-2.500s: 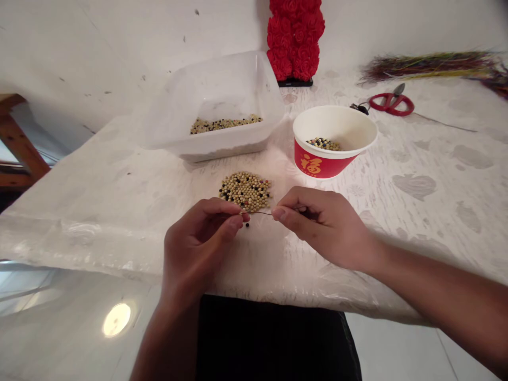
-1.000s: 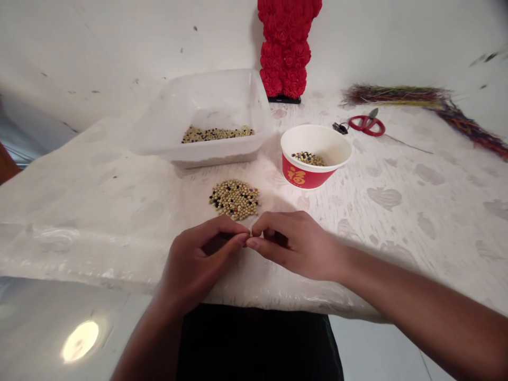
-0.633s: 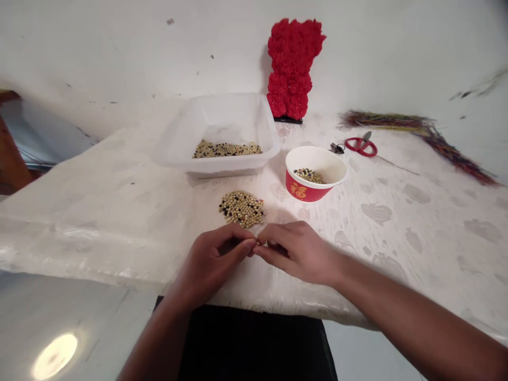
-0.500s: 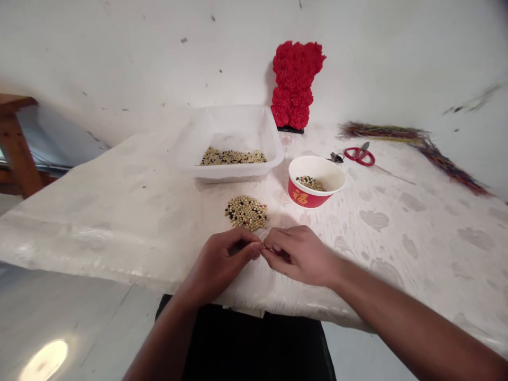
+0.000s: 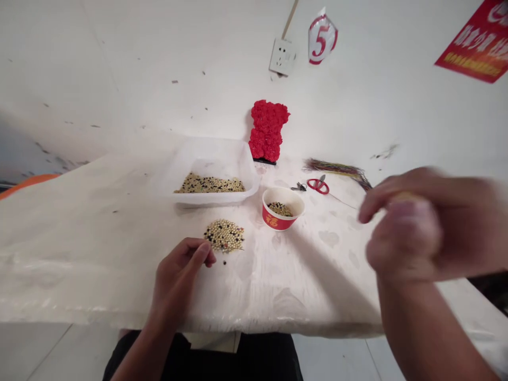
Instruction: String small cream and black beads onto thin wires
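My right hand (image 5: 413, 227) has swung up and away, too blurred to read its grip; my left hand (image 5: 178, 270), fingers curled, holding I can't tell what, sits nearer, just below the bead pile (image 5: 224, 235).

The only view looks out from the person's head, facing forward and down over the tabletop (image 5: 99, 211) toward the white wall (image 5: 119, 79) beyond it. It sits close above the near edge, so the left hand (image 5: 177, 280) and right hand (image 5: 413, 227) appear large, with the dark trousers (image 5: 198, 360) at the bottom.
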Tool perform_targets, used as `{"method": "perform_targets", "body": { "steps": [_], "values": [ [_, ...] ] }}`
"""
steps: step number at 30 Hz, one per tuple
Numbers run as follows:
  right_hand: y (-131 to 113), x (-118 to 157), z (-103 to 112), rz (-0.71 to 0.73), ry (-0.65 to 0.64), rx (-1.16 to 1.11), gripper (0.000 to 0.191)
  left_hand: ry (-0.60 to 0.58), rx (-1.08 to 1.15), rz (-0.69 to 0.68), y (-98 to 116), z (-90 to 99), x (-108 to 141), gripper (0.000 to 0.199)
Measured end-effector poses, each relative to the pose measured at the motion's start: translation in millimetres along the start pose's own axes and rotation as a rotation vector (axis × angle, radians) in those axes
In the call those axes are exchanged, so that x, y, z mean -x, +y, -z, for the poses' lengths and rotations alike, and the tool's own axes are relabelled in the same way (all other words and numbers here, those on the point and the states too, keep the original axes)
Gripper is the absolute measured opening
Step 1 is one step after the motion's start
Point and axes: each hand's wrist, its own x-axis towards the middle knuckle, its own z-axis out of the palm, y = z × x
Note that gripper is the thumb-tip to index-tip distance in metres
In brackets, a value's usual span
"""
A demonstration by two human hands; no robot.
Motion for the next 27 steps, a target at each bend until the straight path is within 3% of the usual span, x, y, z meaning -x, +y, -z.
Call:
{"method": "perform_targets", "body": {
  "steps": [2,3,5,7,10,12,16,18,23,27],
  "values": [
    [0.2,-16.8,8.4,0.196,0.207,0.086,0.026,0.000,0.005,0.004,-0.2,0.8,-0.1,0.024],
    [3.1,-20.4,7.8,0.211,0.179,0.112,0.026,0.002,0.007,0.002,-0.4,1.1,-0.2,0.023],
    [13.1,-19.2,1.1,0.168,0.064,0.111,0.013,0.007,0.003,-0.013,-0.5,1.5,-0.4,0.022],
    [24.5,-10.2,-6.5,0.063,-0.171,0.151,0.005,0.007,-0.008,-0.040,-0.1,1.4,-0.8,0.022],
    [32.7,10.4,-13.7,-0.072,-0.143,0.139,0.009,-0.001,-0.011,-0.084,1.9,0.5,-0.9,0.024],
    [29.8,26.5,-20.5,-0.112,-0.231,0.070,0.007,-0.006,-0.022,-0.091,3.9,-0.4,-0.4,0.025],
    [15.4,58.9,-52.3,-0.184,-0.732,-0.311,0.017,-0.005,-0.075,-0.057,8.2,-1.6,1.3,0.027],
    [10.0,71.5,-72.1,-0.224,-0.903,-0.422,0.022,-0.027,-0.104,-0.039,9.8,-1.5,1.9,0.026],
    [7.2,87.5,-97.2,-0.377,-1.026,-0.580,0.036,-0.043,-0.143,-0.030,13.2,-3.5,3.8,0.022],
    [8.0,94.2,-94.1,-0.506,-1.007,-0.725,0.045,0.083,-0.158,0.000,19.7,-11.1,8.7,0.020]
  ]
}}
